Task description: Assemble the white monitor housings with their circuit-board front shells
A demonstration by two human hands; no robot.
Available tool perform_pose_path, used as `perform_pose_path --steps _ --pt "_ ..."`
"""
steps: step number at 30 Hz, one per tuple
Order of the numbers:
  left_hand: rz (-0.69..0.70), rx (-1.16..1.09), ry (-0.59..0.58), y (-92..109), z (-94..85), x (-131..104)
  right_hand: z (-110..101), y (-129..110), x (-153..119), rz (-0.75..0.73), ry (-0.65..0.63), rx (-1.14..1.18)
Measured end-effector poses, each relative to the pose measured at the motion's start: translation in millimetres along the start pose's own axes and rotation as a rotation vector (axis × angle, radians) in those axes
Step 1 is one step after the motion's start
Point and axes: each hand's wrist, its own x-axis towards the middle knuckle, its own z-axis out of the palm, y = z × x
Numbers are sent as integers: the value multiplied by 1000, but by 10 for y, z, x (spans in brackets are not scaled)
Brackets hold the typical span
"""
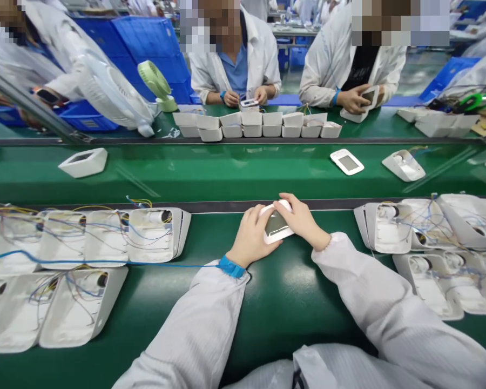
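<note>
A white device with a grey screen (276, 226) is held between both my hands above the green table, its screen facing up and tilted. My left hand (251, 236) grips its left side, the fingers wrapped around the edge. Across its upper right side lies my right hand (302, 219), with the thumb on the front near the top of the screen. A blue wrist strap (231, 267) with a cord is on my left wrist. The underside of the device is hidden.
Open white housings with wires stand at left (152, 237) and right (389, 229). Beyond a dark rail, a green strip carries a screen panel (347, 162) and white housings (84, 162). Across it, people in white coats handle parts behind a row of white cases (252, 131).
</note>
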Motion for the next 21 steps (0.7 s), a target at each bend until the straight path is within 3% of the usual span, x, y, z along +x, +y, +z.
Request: perform_pose_path --steps 3,6,9,12,21 --pt "4 -27 0 -4 -44 11 26 39 1 24 -2 92" --pt "-49 -190 60 -24 -90 15 49 96 -14 -82 65 140" --pt "-299 -422 190 -72 -110 15 80 152 -38 -311 119 160" --pt "-455 -482 190 -107 -106 19 107 193 -43 -447 146 191" --pt "-426 -392 198 -91 -87 17 114 243 -18 -455 135 251"
